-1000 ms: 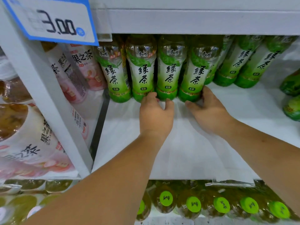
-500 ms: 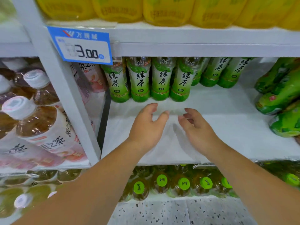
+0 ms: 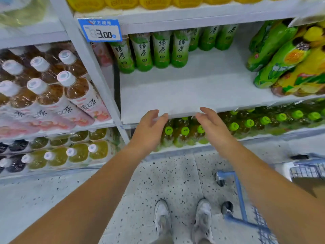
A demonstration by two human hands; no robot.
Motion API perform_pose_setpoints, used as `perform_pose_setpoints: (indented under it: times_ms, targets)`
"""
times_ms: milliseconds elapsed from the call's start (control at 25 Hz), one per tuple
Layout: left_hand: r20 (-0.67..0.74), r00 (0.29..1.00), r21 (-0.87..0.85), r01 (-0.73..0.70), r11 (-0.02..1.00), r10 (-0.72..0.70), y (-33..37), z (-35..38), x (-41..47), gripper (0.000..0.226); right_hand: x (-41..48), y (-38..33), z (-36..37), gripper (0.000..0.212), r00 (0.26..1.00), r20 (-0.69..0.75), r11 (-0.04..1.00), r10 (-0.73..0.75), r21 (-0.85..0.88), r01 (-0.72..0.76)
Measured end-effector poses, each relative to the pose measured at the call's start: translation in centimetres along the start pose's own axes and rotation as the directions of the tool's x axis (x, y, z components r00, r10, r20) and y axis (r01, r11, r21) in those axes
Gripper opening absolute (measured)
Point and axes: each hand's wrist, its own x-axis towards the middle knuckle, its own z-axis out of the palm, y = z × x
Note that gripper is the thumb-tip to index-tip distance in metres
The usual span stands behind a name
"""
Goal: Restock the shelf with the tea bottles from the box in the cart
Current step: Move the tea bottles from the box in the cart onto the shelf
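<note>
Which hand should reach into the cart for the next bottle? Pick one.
Right. The cart stands at the person's right, nearer the right hand than the left hand. Both hands are empty and open.

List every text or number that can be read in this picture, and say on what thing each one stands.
"3.00": blue price tag on the shelf edge; the line at its top is too blurred to read.
"绿茶": green tea bottles at the shelf back.
"果之茶": pink-labelled tea bottle on the left shelf.
Marks on the green caps below and on the yellow-green packs: unreadable.
</note>
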Motion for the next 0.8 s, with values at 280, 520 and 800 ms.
perform_pose_setpoints:
  times_ms: [280, 520, 800]
  targets:
    - [0.017, 0.997, -0.098, 0.076, 0.992, -0.074, 2.9, 0.5, -10.9, 0.049, -12.5, 1.0, -4.2, 0.051, 0.992, -0.052, 0.993, 0.115, 0.039, -0.113]
    - [0.149, 0.987, -0.04, 0.058, 0.998, -0.051, 5.0, 2.7, -17.3, 0.057, -20.8, 1.6, -7.8, 0.052, 0.967, -0.147, 0.968, 0.207, 0.173, -0.181]
    - [0.341, 0.938, 0.079, -0.101, 0.992, 0.069, 7.8, 7.7, -23.8, 0.048, -27.5, 3.9, -12.3, 0.051, 0.964, -0.193, 0.972, 0.181, 0.186, -0.145]
